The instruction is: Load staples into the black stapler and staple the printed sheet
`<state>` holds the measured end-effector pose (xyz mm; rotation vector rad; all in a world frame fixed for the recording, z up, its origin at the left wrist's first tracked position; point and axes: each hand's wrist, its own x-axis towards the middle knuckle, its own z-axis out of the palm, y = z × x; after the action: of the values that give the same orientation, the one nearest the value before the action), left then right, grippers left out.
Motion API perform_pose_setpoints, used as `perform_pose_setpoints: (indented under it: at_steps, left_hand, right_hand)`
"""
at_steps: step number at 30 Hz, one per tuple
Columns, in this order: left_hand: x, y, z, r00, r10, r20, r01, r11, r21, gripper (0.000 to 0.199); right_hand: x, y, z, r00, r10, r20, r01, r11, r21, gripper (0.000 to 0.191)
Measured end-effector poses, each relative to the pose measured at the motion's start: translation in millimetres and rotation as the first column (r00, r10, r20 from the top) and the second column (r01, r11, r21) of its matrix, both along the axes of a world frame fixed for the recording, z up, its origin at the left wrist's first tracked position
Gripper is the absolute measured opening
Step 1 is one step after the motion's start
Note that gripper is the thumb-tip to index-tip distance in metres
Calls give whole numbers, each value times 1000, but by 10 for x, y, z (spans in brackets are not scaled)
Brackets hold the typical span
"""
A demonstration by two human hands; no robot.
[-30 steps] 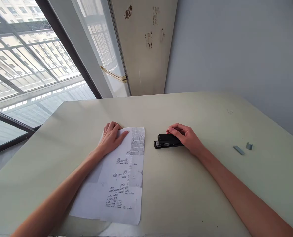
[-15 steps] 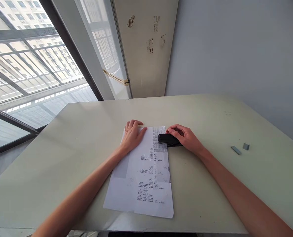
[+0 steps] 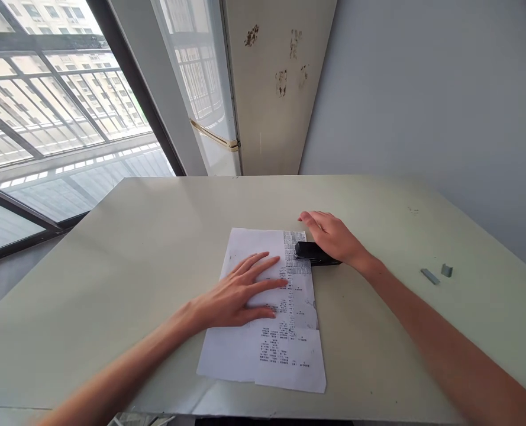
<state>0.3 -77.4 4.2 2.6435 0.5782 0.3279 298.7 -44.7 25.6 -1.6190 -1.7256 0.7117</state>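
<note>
Printed sheets of paper lie overlapped on the table, their printed text on the right half. Flat on the middle of the sheets rests my left hand, fingers spread. A black stapler has its front end over the upper right edge of the paper, while its rear lies partly under my right hand. The right hand's fingers stretch out past the far side of the stapler, not wrapped round it. Whether that palm presses on the stapler is hard to see.
Two small grey strips of staples lie on the right part of the table. A fridge with a gold handle stands beyond the table, a window is at the left, and a plain wall rises at the right.
My left hand has slid from the paper's upper left edge down to its middle, fingers now spread. My right hand has loosened from round the stapler and lies above it. The view has shifted slightly.
</note>
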Motion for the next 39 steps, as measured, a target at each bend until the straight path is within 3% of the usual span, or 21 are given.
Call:
perform_pose_setpoints:
  at_steps: [6,12,20,39]
  left_hand:
    - [110,47,-73,999,35,-29,-33,998,61,64]
    - [93,74,-113,998,63,20,-65,996,62,62]
    - [165,69,-148,995,96,-23,-93,990,102,61]
    - [302,89,-219,997,71,-38,-66,991,113,63]
  right_hand:
    - [-166,36,-16,992,125,8,-124,988,-93,60]
    - [-221,-12,-8,990,132,42,-125,983,-132,69]
    - [-247,-22,77,961,159,227,-102,964,-246,79]
    - [-292,-30,53,931,133,340,-56,972,-229,67]
